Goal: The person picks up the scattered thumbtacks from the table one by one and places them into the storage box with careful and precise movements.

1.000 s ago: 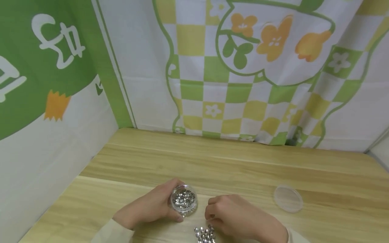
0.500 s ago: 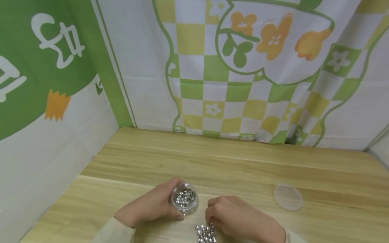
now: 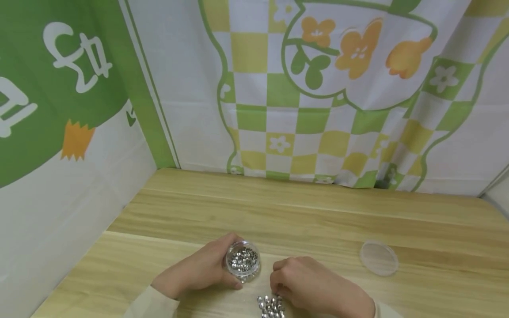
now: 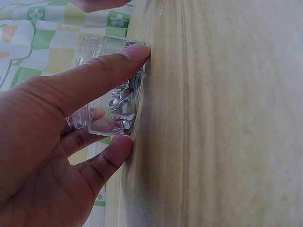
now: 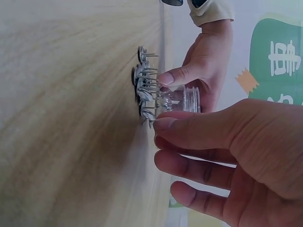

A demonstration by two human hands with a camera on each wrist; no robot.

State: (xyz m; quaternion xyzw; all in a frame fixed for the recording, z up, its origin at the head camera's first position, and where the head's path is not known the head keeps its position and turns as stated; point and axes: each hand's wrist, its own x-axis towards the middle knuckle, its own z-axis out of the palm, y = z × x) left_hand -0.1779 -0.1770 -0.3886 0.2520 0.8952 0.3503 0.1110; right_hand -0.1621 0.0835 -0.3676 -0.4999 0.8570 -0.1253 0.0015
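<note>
Silver thumbtacks [image 3: 271,305] stand point-up on the wooden table in a tight group at the front edge of the head view. My left hand [image 3: 210,265] grips a clear round jar [image 3: 243,261], part filled with more thumbtacks. The jar stands upright on the table, as the left wrist view shows, with thumb and fingers around its wall. My right hand [image 3: 314,282] is beside the group. In the right wrist view its thumb and index fingertip pinch the nearest thumbtack [image 5: 148,114] at the end of the group, and the other fingers are loosely bent.
A clear round lid [image 3: 379,258] lies flat on the table [image 3: 238,207] to the right of my right hand. Printed cloth [image 3: 278,119] hangs along the table's back edge, and more cloth [image 3: 99,198] covers the left side.
My left hand stays around the jar. The right fingertips have shifted slightly at the group's edge, and the thumbtacks there sit a little differently.
</note>
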